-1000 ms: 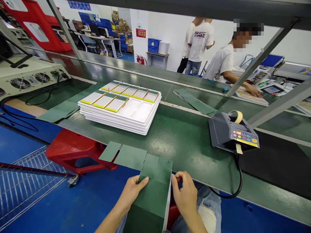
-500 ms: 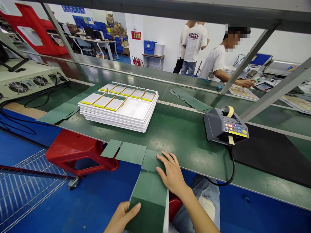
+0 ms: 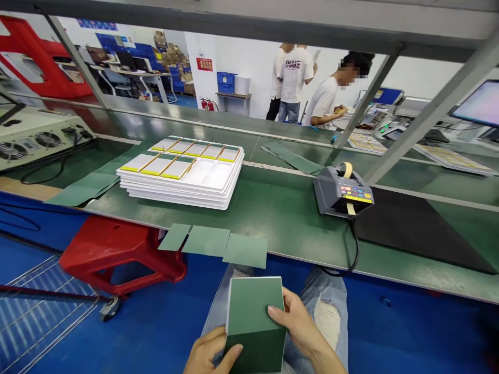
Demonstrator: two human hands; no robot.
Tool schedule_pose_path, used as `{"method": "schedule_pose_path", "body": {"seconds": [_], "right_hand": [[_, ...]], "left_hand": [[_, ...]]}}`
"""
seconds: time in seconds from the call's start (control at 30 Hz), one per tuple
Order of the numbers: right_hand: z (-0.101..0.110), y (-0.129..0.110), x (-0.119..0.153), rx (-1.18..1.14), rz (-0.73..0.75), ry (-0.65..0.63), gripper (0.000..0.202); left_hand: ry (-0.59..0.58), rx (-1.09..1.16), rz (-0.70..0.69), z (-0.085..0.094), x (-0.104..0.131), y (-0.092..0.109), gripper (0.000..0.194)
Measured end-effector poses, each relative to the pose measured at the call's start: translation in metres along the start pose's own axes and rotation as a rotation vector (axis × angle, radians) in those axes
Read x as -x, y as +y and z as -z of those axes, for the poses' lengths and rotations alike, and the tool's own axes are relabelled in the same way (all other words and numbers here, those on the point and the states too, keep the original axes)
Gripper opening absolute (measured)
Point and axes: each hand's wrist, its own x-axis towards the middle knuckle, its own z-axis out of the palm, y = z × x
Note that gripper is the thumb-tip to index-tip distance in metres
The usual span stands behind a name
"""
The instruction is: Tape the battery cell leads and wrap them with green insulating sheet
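Both hands grip a green sheet stack point(image 3: 255, 304) with pale edges, held over my lap. My left hand point(image 3: 213, 350) is closed on its lower left edge, thumb on top. On its right edge my right hand point(image 3: 298, 317) is closed, the thumb lying on the green face. Beyond it, green rectangular pieces point(image 3: 206, 240) lie in a row at the bench's front edge, partly overhanging. Farther back stands a pile of white trays point(image 3: 210, 179); the top one carries flat pieces with yellow strips and thin wires.
A tape dispenser point(image 3: 343, 192) stands on the green bench point(image 3: 273, 208), beside a black mat point(image 3: 417, 228). Loose green sheets point(image 3: 290, 157) lie behind. A red stool point(image 3: 117, 249) and wire rack point(image 3: 42, 317) are at lower left. A co-worker point(image 3: 327, 98) sits across the bench.
My right hand has moved from the piece at the bench edge down to the stack's right side and grips it. That piece now lies free in the row. The view has shifted right.
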Motion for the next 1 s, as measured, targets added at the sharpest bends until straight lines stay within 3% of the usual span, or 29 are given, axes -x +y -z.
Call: {"method": "schedule_pose_path", "body": {"seconds": [0.17, 0.33, 0.6, 0.67, 0.77, 0.83, 0.93, 1.0], "right_hand": [[0.009, -0.011, 0.001, 0.128, 0.113, 0.244, 0.03], [0.02, -0.015, 0.001, 0.313, 0.176, 0.396, 0.033], [0.038, -0.018, -0.003, 0.518, 0.173, 0.658, 0.041], [0.047, -0.022, -0.005, 0.46, 0.132, 0.641, 0.045], [0.058, -0.027, -0.005, 0.357, 0.097, 0.463, 0.043], [0.063, -0.029, -0.004, 0.311, 0.095, 0.411, 0.042], [0.065, -0.026, -0.006, 0.275, 0.091, 0.498, 0.043], [0.065, -0.021, -0.009, 0.298, 0.087, 0.561, 0.045]], "left_hand": [[-0.062, -0.087, -0.114, -0.012, -0.039, 0.02, 0.037], [0.034, 0.183, 0.018, -0.035, -0.075, 0.03, 0.04], [0.094, 0.335, 0.072, -0.064, -0.11, 0.038, 0.036], [0.102, 0.369, 0.113, -0.07, -0.115, 0.041, 0.033], [0.072, 0.441, 0.171, -0.072, -0.118, 0.046, 0.032], [0.006, 0.518, 0.199, -0.07, -0.116, 0.048, 0.033], [-0.092, 0.626, 0.226, -0.068, -0.114, 0.049, 0.042], [-0.097, 0.661, 0.25, -0.069, -0.115, 0.046, 0.043]]}}
